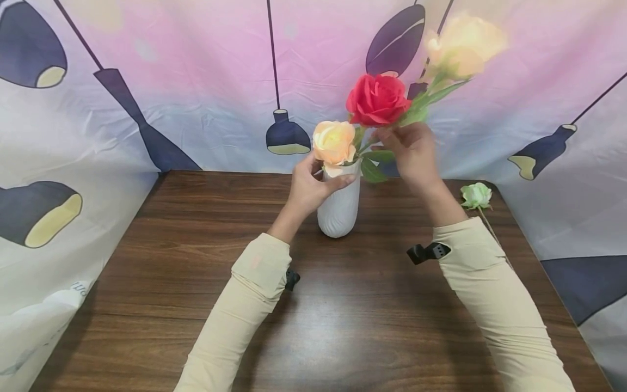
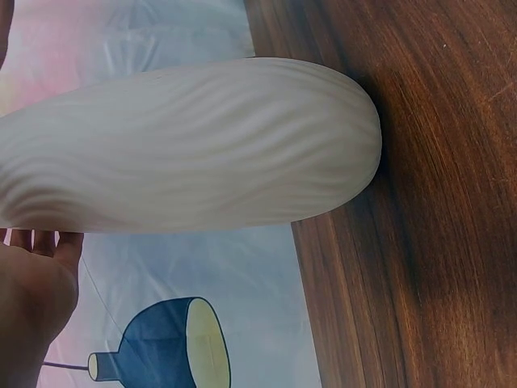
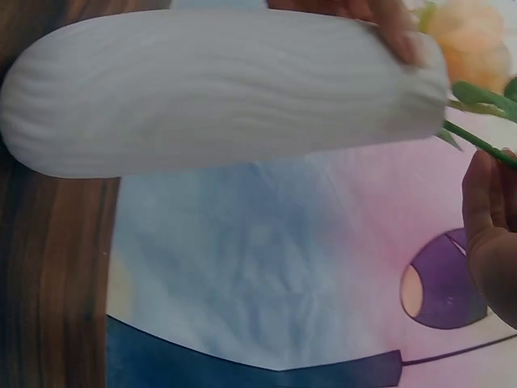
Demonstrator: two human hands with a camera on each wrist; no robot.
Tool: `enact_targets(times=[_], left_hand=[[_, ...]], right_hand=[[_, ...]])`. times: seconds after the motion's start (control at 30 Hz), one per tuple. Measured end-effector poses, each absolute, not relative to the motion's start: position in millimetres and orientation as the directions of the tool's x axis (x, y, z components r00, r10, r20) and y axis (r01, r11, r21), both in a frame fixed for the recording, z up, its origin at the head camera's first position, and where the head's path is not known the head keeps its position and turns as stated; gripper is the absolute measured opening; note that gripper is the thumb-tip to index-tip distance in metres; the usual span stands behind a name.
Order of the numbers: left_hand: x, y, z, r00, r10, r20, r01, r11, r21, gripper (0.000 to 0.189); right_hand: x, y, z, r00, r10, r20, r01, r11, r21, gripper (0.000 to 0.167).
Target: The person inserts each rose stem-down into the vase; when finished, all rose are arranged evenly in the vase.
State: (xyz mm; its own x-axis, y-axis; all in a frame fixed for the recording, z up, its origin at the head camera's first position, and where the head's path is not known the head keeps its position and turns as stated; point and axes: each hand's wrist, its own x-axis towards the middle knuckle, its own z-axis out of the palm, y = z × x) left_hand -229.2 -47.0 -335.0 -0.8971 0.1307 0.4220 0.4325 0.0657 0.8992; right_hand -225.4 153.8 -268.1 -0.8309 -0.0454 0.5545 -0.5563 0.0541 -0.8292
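A white ribbed vase stands upright on the table. My left hand grips it near the rim, thumb across the front. At the rim sits a peach rose, with a red rose higher and to its right. My right hand pinches a green stem just beyond the vase mouth, in the right wrist view. Above that hand, a pale yellow rose leans up to the right, blurred. In the left wrist view, fingers of my left hand show beside the vase.
A pale green rose lies at the table's right side, its stem partly behind my right sleeve. The brown wooden table ends at a printed cloth backdrop, which also hangs along both sides.
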Motion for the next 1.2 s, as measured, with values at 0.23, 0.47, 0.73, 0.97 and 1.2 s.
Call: enact_targets(times=[0.23, 0.47, 0.73, 0.97, 1.2], left_hand=[[-228.8, -46.6, -334.9, -0.896, 0.130, 0.425, 0.437, 0.077, 0.896, 0.060], [-228.0, -46.7, -334.7, -0.891, 0.135, 0.434, 0.447, 0.087, 0.890, 0.062], [-227.0, -46.3, -335.0, -0.893, 0.133, 0.430, 0.444, 0.102, 0.890, 0.061], [-226.5, -47.1, -334.2, -0.895, 0.136, 0.424, 0.439, 0.100, 0.893, 0.062], [-227.2, -46.9, -335.8, -0.897, 0.139, 0.420, 0.434, 0.092, 0.896, 0.063]], right_hand=[[-228.0, 145.3, -280.2, -0.809, -0.110, 0.578, -0.588, 0.131, -0.798, 0.020], [-227.1, 143.6, -282.0, -0.805, -0.110, 0.583, -0.593, 0.131, -0.795, 0.021], [-224.3, 145.5, -279.7, -0.857, -0.043, 0.513, -0.512, -0.038, -0.858, 0.045], [-222.9, 146.7, -275.2, -0.837, 0.016, 0.546, -0.537, -0.210, -0.817, 0.054], [-219.5, 147.5, -268.1, -0.797, 0.083, 0.598, -0.580, -0.378, -0.722, 0.049]])
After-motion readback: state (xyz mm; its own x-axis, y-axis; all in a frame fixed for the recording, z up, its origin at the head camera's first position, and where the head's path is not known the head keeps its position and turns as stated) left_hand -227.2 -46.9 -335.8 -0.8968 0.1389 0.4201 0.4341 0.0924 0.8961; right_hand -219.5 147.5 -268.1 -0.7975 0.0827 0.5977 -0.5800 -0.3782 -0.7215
